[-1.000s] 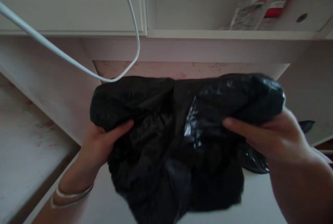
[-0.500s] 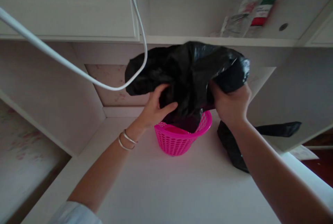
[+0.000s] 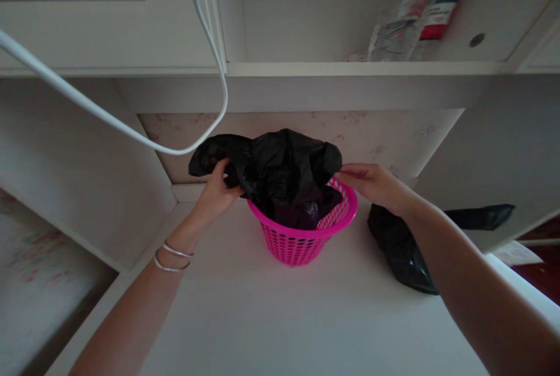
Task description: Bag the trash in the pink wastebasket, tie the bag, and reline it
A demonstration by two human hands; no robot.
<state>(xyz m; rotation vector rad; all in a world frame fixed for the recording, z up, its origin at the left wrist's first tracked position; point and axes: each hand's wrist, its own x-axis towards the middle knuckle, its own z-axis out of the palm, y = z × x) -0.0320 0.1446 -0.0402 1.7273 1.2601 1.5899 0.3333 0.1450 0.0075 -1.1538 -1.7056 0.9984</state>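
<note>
A black plastic bag (image 3: pixel 284 166) lies partly inside a pink perforated basket (image 3: pixel 293 245), its top bunched above the rim and spilling over the left side. My left hand (image 3: pixel 219 189) is closed on the bag's left part, left of the basket. At the basket's right rim, my right hand (image 3: pixel 370 183) pinches the bag's right edge with its fingers together. The basket stands upright on a white surface (image 3: pixel 262 323). What lies inside the basket under the bag is hidden.
Another black bag (image 3: pixel 405 253) lies right of the basket, partly behind my right forearm. A white cable (image 3: pixel 118 125) hangs across the upper left. Above is an open shelf (image 3: pixel 306 67) with clear plastic packaging (image 3: pixel 396 32) and a red-and-green package (image 3: pixel 441 11).
The bag has come down from above the basket into it. Both hands have moved lower; my left hand is farther left, and my right hand now grips only the bag's edge.
</note>
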